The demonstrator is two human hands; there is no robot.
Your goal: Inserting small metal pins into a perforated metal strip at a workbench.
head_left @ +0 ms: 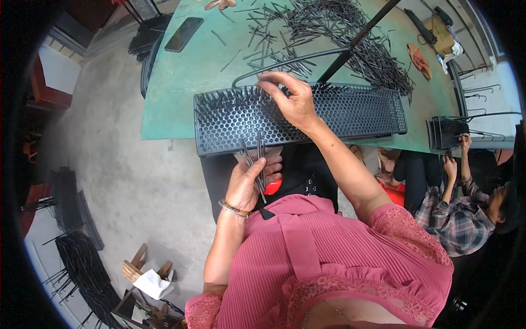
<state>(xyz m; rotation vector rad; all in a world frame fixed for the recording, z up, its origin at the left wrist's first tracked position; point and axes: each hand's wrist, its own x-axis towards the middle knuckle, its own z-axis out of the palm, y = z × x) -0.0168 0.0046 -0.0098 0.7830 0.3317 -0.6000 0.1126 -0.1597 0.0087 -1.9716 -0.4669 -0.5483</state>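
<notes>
A long black perforated metal rack (350,118), full of round holes, lies across the table's near edge in front of me. Dark thin rods (219,107) stand upright in its holes, mostly at the left and along the far side. Below the rack's near edge, my left hand (246,178) is closed around several slim dark metal rods (260,145) that point up toward it. My right hand (296,101) reaches over the rack's middle, thumb and fingers brought together above its far row; whatever lies between the fingertips is too small to tell.
On the green table (170,112) lie a heap of loose rods (350,41), a phone (184,34) and an orange-brown glove (419,60). A dark bar (359,41) slants over the heap. At right, another person (463,214) handles a similar rack (449,131). Wooden pieces (137,266) stand lower left.
</notes>
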